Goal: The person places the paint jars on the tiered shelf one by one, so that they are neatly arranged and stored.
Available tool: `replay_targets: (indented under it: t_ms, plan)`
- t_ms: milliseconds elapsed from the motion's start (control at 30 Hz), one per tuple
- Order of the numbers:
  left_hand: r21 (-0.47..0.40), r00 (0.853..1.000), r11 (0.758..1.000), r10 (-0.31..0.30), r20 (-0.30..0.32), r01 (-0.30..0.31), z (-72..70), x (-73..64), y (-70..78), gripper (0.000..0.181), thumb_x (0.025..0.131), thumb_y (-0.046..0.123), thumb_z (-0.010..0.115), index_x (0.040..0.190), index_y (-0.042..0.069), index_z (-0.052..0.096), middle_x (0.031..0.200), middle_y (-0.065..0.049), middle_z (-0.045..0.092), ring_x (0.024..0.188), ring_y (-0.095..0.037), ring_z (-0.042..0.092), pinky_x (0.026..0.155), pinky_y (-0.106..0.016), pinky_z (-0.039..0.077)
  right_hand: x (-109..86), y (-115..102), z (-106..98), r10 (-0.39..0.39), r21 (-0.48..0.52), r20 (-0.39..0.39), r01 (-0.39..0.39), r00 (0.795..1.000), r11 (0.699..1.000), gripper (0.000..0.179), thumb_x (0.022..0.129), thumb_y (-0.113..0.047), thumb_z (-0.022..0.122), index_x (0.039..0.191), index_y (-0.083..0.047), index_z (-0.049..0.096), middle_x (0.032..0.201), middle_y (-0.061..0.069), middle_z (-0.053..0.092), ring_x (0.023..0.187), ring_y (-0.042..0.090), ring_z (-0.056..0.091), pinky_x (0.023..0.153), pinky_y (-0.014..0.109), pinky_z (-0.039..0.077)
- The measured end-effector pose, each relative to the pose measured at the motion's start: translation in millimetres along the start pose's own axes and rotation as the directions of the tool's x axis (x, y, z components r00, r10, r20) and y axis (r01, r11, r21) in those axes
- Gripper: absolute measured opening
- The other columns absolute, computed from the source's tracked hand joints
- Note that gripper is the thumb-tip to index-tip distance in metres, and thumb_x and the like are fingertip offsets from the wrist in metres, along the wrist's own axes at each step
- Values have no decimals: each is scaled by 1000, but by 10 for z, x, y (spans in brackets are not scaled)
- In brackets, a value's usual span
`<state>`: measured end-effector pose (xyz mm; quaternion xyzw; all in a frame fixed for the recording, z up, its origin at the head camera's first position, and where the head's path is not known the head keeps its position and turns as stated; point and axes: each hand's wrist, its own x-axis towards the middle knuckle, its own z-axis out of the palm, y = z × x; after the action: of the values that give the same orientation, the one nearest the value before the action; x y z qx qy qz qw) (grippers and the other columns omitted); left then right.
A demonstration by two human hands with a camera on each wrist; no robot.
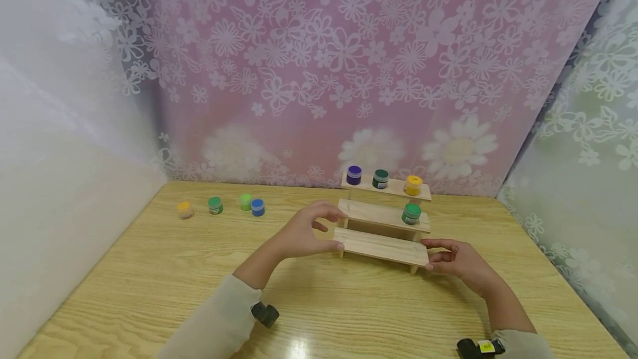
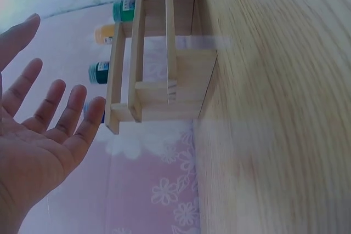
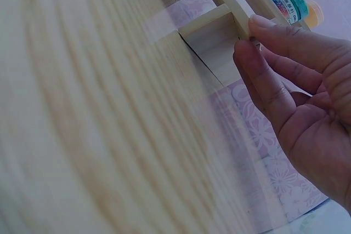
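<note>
Saw first the wood-grain surface (image 1: 149,270), then the three-tier wooden stand (image 1: 384,246), set toward its right with tiers climbing rearward. Found the stand's long axis running left to right between the left hand (image 1: 305,232) and the right hand (image 1: 463,263), with its right end slightly nearer the front: rightward of the left fingers, leftward of the right ones. Judged the right hand nearer, pinching the lowest tier's right end between thumb and fingers. Read the left fingers as spread, just beside the stand's left end; could not tell about contact. Counted a purple jar (image 1: 354,175), a dark green jar (image 1: 380,179) and a yellow jar (image 1: 412,185) on the top tier, and a green paint jar (image 1: 411,214) at the middle tier's right. Noted a loose yellow jar (image 1: 185,210), a loose green jar (image 1: 215,205), a light green jar (image 1: 246,202) and a blue jar (image 1: 257,208) on the surface, well left of the stand.
</note>
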<state>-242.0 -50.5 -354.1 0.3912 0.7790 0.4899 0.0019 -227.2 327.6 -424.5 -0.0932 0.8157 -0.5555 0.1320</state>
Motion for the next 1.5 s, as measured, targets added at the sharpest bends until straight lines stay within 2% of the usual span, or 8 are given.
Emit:
replay_targets:
  t_ms: [200,400,633,800,933,1133,1300,1500]
  plan:
    - [47,1000,999,-7,-26,8,-97,-71,-239,50,72,31,74,117,26,54,120,9,47,106,-17,48,81,-35,47,2,6,-3,0,3,4,0,1000,1000,63,77,-17,69,131,-1,41,100,20,58,88,24,59,75,37,50]
    - [55,997,998,-19,-73,23,-222,-158,-311,49,72,28,74,117,30,54,121,7,47,106,-19,47,83,-37,46,9,10,-7,1,3,3,-2,1000,1000,64,76,-18,70,131,-2,41,99,20,58,87,24,60,75,37,50]
    - [44,988,996,-76,-132,83,-357,-284,-377,50,71,34,74,116,32,53,124,8,45,107,-13,46,84,-35,46,7,11,-13,0,10,8,0,1000,1000,64,77,-17,69,131,-2,41,100,20,58,88,24,59,76,37,50]
    - [30,983,995,-94,-160,100,-446,-360,-432,50,71,32,74,117,31,54,123,8,45,109,-19,46,85,-38,45,1,2,-8,-4,8,4,4,1000,1000,63,77,-17,69,131,-2,41,102,20,57,88,23,59,75,37,50]
    - [11,976,992,-124,-178,128,-510,-413,-420,48,72,28,74,117,28,54,121,6,45,109,-22,45,86,-41,44,-4,-4,-7,-6,6,5,6,1000,1000,63,77,-17,69,131,-1,41,101,21,56,87,22,59,75,37,50]
    - [-18,971,990,-139,-197,138,-589,-492,-262,47,75,20,72,118,15,55,124,-4,44,110,-29,43,87,-49,41,-7,5,-9,-10,3,2,10,1000,1000,63,77,-18,69,131,-2,41,102,20,56,87,22,58,75,37,50]
    - [-14,954,984,-174,-243,176,-654,-539,-306,45,76,17,71,118,13,55,125,-8,44,109,-32,42,87,-50,41,-3,20,-10,-11,-9,-1,11,1000,1000,62,77,-19,69,131,-3,42,104,20,55,89,21,58,75,36,50]
    - [-35,924,972,-233,-304,233,-719,-578,-646,44,74,26,73,115,24,57,118,2,48,106,-20,44,89,-49,40,-2,27,-10,-9,-9,-2,9,1000,1000,62,77,-19,69,132,-4,41,105,20,55,89,21,58,75,36,50]
